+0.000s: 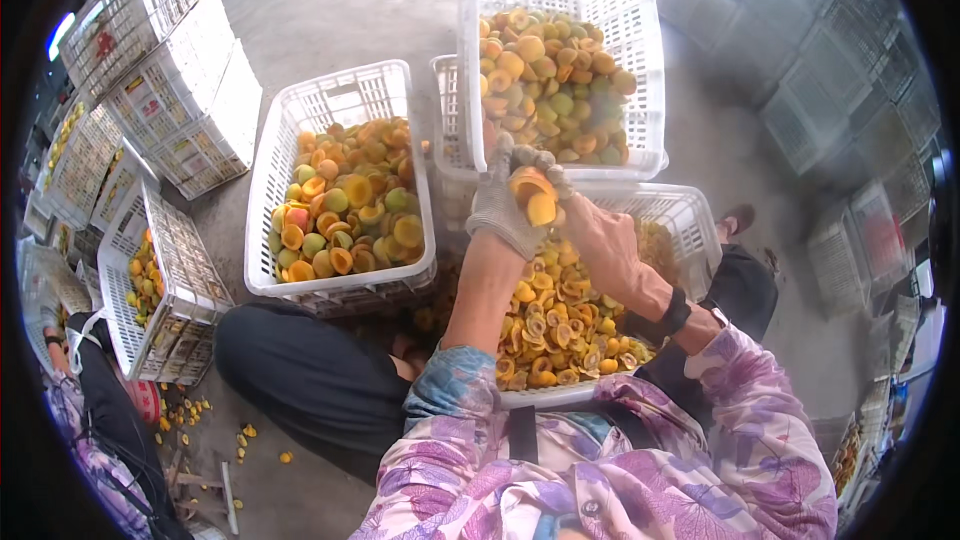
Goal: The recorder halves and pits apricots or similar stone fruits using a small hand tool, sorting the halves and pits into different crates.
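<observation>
A gloved left hand (505,212) grips an opened orange fruit (541,206) over the near basket (552,397), right hand (608,245) against it, grip unclear; many halves (575,325) look done, while the left basket (264,180) and far basket (648,90) seemingly remain.

The held fruit (541,210) is orange-yellow; the crated halves (350,202) are orange, yellow and green. Crate (258,210), white; glove (500,210), grey; wristband (677,310), black; shirt (625,470), pale pink, purple floral print.

Orange fruit (541,208) between both hands (503,215)
</observation>
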Demonstrator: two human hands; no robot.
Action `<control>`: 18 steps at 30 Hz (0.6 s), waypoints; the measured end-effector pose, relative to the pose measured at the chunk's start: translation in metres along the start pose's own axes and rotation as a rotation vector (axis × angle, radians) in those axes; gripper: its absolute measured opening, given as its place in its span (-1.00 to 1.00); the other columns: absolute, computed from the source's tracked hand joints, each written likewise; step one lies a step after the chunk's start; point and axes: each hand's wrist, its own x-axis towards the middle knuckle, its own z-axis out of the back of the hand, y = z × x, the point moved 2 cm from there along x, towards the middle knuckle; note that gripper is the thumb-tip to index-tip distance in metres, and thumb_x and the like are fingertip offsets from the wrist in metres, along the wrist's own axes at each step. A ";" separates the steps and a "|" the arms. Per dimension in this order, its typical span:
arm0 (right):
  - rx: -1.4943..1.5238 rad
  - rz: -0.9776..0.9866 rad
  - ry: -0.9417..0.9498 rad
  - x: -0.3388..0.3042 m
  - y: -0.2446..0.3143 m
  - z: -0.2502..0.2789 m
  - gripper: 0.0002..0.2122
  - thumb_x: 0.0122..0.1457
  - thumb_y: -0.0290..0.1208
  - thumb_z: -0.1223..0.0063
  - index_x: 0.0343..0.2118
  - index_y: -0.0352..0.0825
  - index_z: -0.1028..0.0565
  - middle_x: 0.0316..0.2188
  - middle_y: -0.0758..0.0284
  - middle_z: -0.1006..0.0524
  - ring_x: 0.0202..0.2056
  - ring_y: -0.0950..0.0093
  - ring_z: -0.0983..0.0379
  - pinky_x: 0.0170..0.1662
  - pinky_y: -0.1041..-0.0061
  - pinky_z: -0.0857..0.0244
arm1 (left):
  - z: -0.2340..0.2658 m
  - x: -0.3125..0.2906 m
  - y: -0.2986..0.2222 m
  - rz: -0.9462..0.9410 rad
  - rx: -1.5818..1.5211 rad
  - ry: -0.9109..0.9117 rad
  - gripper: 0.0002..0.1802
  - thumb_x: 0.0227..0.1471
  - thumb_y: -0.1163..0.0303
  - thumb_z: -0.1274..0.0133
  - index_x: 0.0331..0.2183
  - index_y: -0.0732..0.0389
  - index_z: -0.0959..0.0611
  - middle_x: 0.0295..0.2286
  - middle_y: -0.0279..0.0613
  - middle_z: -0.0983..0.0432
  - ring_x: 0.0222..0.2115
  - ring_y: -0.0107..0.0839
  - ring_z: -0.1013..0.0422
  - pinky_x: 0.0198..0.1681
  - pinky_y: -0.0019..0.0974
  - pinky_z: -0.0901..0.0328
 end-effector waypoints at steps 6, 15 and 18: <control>-0.118 0.065 0.498 -0.071 -0.055 -0.025 -0.92 -0.02 -0.56 -0.01 -0.44 -0.28 -0.38 -0.54 0.28 -0.44 -0.37 0.27 -0.47 -0.43 0.30 -0.29 | 0.057 0.025 -0.035 0.145 -0.685 0.285 -0.78 0.10 0.22 0.00 -0.45 0.15 -0.53 -0.51 -0.21 -0.51 -0.51 -0.35 -0.45 -0.44 -0.24 -0.43; -0.250 0.071 0.715 -0.103 -0.121 -0.029 -0.82 0.09 -0.43 0.01 -0.27 -0.13 -0.58 -0.43 0.28 -0.57 -0.49 0.32 -0.53 -0.54 0.39 -0.37 | 0.116 0.003 -0.155 -0.456 -0.893 0.182 -0.11 0.11 -0.24 0.13 0.18 0.31 -0.21 0.08 0.13 -0.31 0.13 -0.07 -0.24 0.14 0.15 -0.21; -0.182 -0.235 0.374 -0.017 -0.139 -0.019 -0.85 0.15 -0.34 0.04 -0.36 -0.24 -0.56 -0.52 0.21 -0.53 -0.51 0.24 -0.49 -0.49 0.29 -0.35 | 0.171 0.035 -0.142 -0.147 -0.847 0.479 -0.19 0.16 -0.23 0.23 0.14 0.30 -0.27 0.04 0.09 -0.37 0.08 -0.02 -0.31 0.11 0.16 -0.25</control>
